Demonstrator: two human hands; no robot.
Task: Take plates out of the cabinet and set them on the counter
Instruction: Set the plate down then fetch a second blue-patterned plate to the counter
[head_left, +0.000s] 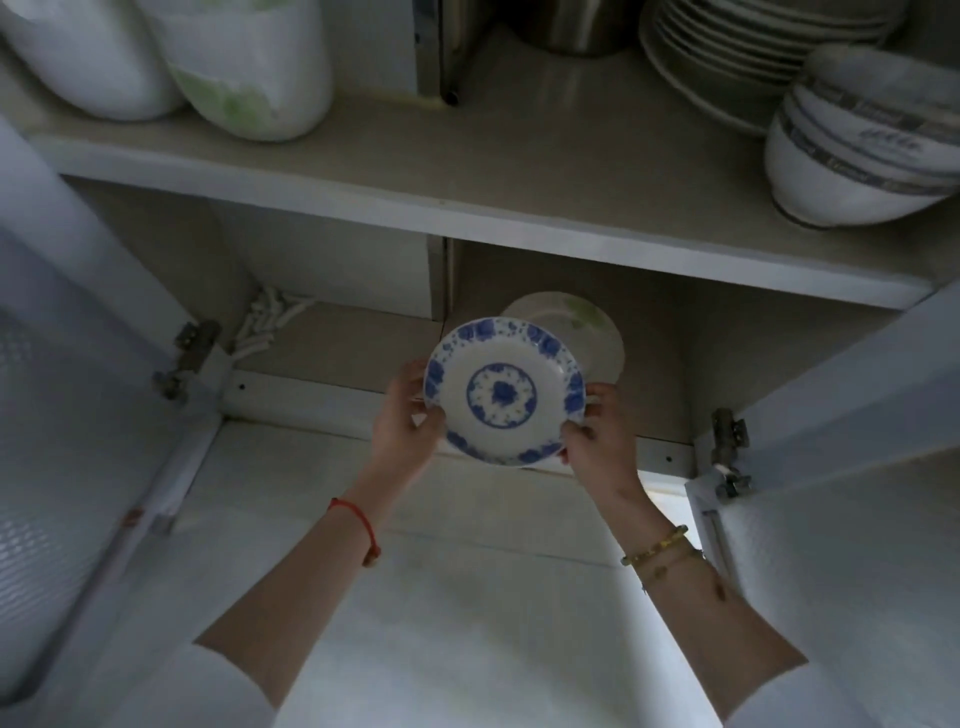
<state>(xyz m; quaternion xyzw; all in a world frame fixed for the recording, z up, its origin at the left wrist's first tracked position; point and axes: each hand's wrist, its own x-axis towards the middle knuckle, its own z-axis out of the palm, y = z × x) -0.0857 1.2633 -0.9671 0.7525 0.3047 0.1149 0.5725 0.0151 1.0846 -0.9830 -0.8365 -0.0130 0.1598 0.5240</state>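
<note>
A white plate with blue flowers is held at the front of the cabinet's lower shelf. My left hand grips its left rim and my right hand grips its right rim. Behind it, on the same shelf, lies a plain white plate with a faint green mark, partly hidden by the blue one. On the upper shelf at the right stands a stack of white plates.
Both cabinet doors hang open, the left door and the right door. The upper shelf also holds stacked bowls at the right, white bags at the left and a metal pot. A white cord lies in the lower shelf's back left.
</note>
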